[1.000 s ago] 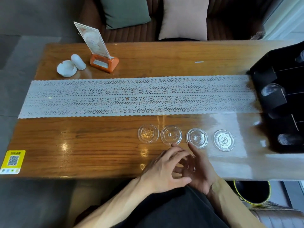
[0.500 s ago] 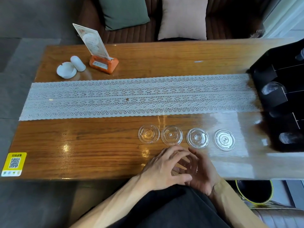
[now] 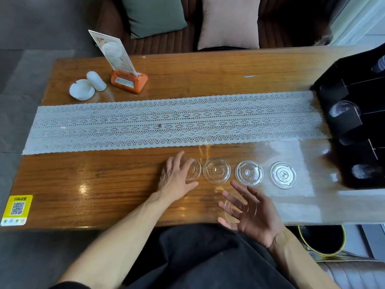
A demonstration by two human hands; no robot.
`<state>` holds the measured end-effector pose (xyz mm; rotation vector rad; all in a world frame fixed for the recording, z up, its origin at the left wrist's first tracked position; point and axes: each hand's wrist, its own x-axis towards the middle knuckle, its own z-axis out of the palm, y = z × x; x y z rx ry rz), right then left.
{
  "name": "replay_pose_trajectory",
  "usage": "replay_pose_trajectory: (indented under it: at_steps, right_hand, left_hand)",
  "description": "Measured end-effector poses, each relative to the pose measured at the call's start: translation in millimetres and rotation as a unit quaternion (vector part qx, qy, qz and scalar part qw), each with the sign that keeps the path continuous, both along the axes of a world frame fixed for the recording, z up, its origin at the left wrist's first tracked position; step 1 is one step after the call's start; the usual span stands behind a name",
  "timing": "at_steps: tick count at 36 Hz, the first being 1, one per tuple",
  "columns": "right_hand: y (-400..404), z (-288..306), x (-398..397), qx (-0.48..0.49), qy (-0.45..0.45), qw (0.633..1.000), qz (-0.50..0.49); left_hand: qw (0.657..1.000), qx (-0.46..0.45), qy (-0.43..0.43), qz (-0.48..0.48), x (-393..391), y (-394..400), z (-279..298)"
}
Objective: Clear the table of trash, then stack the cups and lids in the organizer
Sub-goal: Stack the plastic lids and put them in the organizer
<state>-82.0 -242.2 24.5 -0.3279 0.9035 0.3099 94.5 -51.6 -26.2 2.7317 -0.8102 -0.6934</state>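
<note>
Several clear plastic lids lie in a row on the wooden table. My left hand rests over the leftmost lid, fingers spread on it. Right of it lie a second lid, a third lid and a fourth lid. My right hand is palm up near the front edge and cradles another clear lid on its fingers. The black organizer stands at the right with clear cups in its slots.
A white lace runner crosses the table. At the back left stand a white ashtray, a white shaker and an orange menu stand. A yellow QR sticker marks the front left corner. A black bin sits below right.
My hands have separated. The left hand moved up and left onto the leftmost lid. The right hand turned palm up, keeping the clear lid.
</note>
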Motion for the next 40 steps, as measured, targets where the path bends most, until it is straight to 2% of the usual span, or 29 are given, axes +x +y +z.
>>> replay_pose_trajectory:
  at_steps: [12, 19, 26, 32, 40]
  right_hand:
    - [2.5, -2.3, -4.8, -0.002, -0.009, 1.000, -0.021]
    - [5.0, 0.6, -2.6, 0.001, -0.018, 0.999, -0.047]
    - [9.7, 6.2, 1.2, 0.003, -0.033, 0.998, -0.049]
    - [16.0, 10.5, 6.0, 0.013, -0.036, 0.998, -0.042]
    - [24.6, 24.5, 12.4, 0.026, -0.076, 0.996, -0.047]
  left_hand:
    - [0.998, 0.036, -0.034, -0.034, 11.4, -5.4, 0.6]
    - [0.999, 0.012, -0.033, 0.006, 4.7, -2.8, 5.1]
    - [0.989, -0.112, 0.014, 0.091, -25.0, 6.3, 24.2]
    - [0.969, -0.223, 0.074, 0.071, -56.3, 0.6, 59.5]
    - [0.953, -0.273, 0.127, 0.029, -94.8, -13.5, 86.4]
